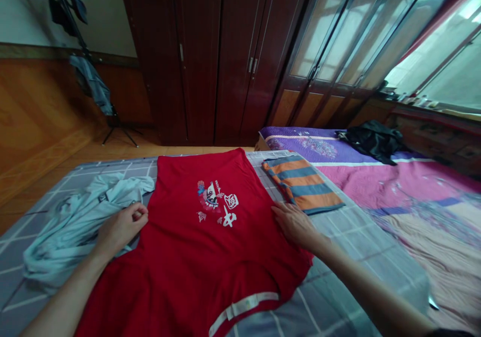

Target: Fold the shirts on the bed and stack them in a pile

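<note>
A red T-shirt point(176, 236) with a printed front lies spread on the bed, its hem away from me and its white-taped neckline toward me. My left hand point(122, 226) is closed at the shirt's left edge, fingers curled in a pinch on the cloth. On the right edge, my right hand point(295, 224) rests with its fingers stretched out over the fabric. Left of the shirt is a crumpled pale blue garment point(71, 226), partly behind my left forearm. Just beyond my right hand lies a folded orange-and-grey striped cloth point(306, 184).
The grey checked bed cover point(349, 251) lies under the clothes. A second bed with a purple and pink cover point(345, 179) adjoins at the right, with a black garment point(376, 139) on it. Dark wardrobes point(199, 76) stand beyond; a coat stand point(80, 38) is at the left.
</note>
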A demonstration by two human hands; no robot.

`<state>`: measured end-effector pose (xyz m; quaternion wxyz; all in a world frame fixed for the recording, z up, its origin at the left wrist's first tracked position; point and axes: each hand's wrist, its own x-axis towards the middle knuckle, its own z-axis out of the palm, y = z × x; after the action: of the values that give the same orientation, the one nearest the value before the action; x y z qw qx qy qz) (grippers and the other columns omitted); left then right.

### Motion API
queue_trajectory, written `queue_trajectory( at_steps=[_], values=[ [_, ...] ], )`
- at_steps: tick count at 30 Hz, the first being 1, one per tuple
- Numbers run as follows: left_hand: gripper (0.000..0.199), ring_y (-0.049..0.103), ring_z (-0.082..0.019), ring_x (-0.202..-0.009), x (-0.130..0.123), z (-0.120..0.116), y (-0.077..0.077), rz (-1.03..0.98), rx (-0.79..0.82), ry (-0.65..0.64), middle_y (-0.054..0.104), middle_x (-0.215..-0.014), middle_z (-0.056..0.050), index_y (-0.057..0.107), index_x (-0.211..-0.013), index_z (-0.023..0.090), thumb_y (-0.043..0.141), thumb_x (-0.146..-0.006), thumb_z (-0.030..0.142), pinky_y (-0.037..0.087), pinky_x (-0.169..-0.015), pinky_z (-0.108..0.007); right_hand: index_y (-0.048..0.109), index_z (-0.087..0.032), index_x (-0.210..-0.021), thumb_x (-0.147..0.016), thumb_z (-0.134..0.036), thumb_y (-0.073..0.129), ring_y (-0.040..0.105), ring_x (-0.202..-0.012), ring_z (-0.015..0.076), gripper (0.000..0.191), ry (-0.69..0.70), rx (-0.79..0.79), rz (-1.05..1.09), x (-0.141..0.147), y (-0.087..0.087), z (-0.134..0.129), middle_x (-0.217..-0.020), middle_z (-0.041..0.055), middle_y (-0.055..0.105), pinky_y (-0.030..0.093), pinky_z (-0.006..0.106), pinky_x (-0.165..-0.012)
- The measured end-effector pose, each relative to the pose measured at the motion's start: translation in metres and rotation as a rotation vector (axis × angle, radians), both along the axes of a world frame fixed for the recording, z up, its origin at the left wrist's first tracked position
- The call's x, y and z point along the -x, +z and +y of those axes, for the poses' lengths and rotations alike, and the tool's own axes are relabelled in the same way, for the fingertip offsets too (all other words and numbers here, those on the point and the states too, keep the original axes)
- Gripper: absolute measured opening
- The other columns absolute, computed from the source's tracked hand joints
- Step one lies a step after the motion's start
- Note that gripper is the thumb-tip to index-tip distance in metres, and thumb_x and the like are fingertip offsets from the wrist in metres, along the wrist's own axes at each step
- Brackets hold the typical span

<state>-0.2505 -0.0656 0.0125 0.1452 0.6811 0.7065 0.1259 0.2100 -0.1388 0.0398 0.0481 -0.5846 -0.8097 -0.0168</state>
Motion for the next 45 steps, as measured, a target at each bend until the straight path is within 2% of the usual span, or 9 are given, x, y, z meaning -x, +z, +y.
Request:
queue_trajectory(
  at_steps=[7, 11, 15, 21, 25, 29, 32, 40, 45],
  values=[
    [0.024, 0.064, -0.020, -0.081, 0.004, -0.006, 0.005, 0.132, -0.124, -0.086, 0.067, -0.086, -0.002, 0.057, -0.091, 0.021, 0.041, -0.083, 0.037, 0.044, -0.067, -0.025, 0.058, -0.014, -0.116, -0.091, -0.029, 0.042, 0.057, -0.108, 0.0242, 0.034, -0.276, -0.380, 0.258, -0.036, -0.016, -0.049, -0.119, 0.0134, 0.060, 0.047, 0.039, -0.091],
    [0.028, 0.059, -0.026, -0.100, -0.009, -0.017, 0.017, 0.222, -0.380, -0.233, 0.066, -0.101, -0.009, 0.060, -0.095, 0.017, 0.043, -0.084, 0.036, 0.042, -0.090, -0.037, 0.062, -0.014, -0.109, -0.089, -0.040, 0.044, 0.059, -0.096, 0.0273, 0.037, -0.480, -0.264, 0.210, -0.030, -0.024, -0.055, -0.104, 0.0123, 0.064, 0.048, 0.041, -0.082],
    [0.028, 0.060, -0.023, -0.100, -0.051, -0.042, 0.027, 0.075, -0.326, -0.446, 0.066, -0.104, -0.007, 0.062, -0.099, 0.019, 0.044, -0.087, 0.037, 0.044, -0.092, -0.036, 0.066, -0.019, -0.083, -0.084, -0.042, 0.048, 0.059, -0.090, 0.0279, 0.029, -0.512, -0.112, 0.207, -0.030, -0.021, -0.049, -0.089, 0.0100, 0.064, 0.046, 0.039, -0.076],
    [0.029, 0.057, -0.020, -0.107, -0.135, -0.084, 0.050, -0.055, -0.064, -0.798, 0.062, -0.115, -0.004, 0.057, -0.116, 0.025, 0.052, -0.087, 0.023, 0.044, -0.096, -0.033, 0.060, -0.019, -0.070, -0.074, -0.049, 0.057, 0.055, -0.051, 0.0175, 0.030, -0.753, 0.143, 1.020, -0.053, -0.009, -0.044, -0.055, 0.0012, 0.060, 0.040, 0.028, -0.049],
    [0.037, 0.054, -0.020, -0.110, -0.203, -0.091, 0.066, -0.106, -0.004, -1.028, 0.058, -0.120, -0.006, 0.051, -0.123, 0.023, 0.057, -0.086, 0.022, 0.044, -0.096, -0.034, 0.062, -0.019, -0.081, -0.063, -0.042, 0.072, 0.063, -0.057, 0.0194, 0.031, -0.777, 0.375, 1.517, -0.053, -0.004, -0.049, -0.065, 0.0015, 0.069, 0.046, 0.028, -0.052],
    [0.049, 0.050, -0.025, -0.116, -0.266, -0.094, 0.061, -0.123, -0.054, -1.136, 0.055, -0.125, -0.010, 0.049, -0.124, 0.017, 0.065, -0.082, 0.037, 0.042, -0.099, -0.038, 0.061, -0.019, -0.105, -0.061, -0.035, 0.076, 0.069, -0.072, 0.0232, 0.049, -0.712, 0.513, 1.663, -0.047, 0.001, -0.047, -0.081, 0.0050, 0.073, 0.053, 0.034, -0.067],
    [0.057, 0.047, -0.026, -0.121, -0.294, -0.105, 0.044, -0.149, -0.067, -1.230, 0.055, -0.127, -0.013, 0.047, -0.127, 0.015, 0.063, -0.082, 0.045, 0.037, -0.104, -0.040, 0.061, -0.018, -0.108, -0.058, -0.032, 0.076, 0.069, -0.076, 0.0253, 0.053, -0.652, 0.403, 1.575, -0.049, 0.005, -0.044, -0.089, 0.0067, 0.073, 0.055, 0.037, -0.068],
    [0.063, 0.030, -0.026, -0.136, -0.303, -0.124, 0.010, -0.162, -0.132, -1.357, 0.040, -0.144, -0.012, 0.030, -0.140, 0.015, 0.046, -0.090, 0.052, 0.026, -0.112, -0.045, 0.063, -0.019, -0.108, -0.069, -0.025, 0.059, 0.067, -0.092, 0.0239, 0.040, -0.511, 0.145, 1.261, -0.033, 0.020, -0.036, -0.104, 0.0079, 0.070, 0.054, 0.037, -0.081],
    [0.033, 0.056, -0.020, -0.110, -0.310, -0.128, 0.009, -0.175, -0.250, -1.410, 0.061, -0.119, -0.006, 0.049, -0.120, 0.018, 0.049, -0.092, 0.037, 0.047, -0.089, -0.029, 0.062, -0.022, -0.117, -0.073, -0.013, 0.052, 0.065, -0.094, 0.0211, 0.045, -0.041, 0.226, 0.944, 0.005, 0.043, -0.036, -0.115, 0.0073, 0.066, 0.055, 0.028, -0.067]
  ],
)
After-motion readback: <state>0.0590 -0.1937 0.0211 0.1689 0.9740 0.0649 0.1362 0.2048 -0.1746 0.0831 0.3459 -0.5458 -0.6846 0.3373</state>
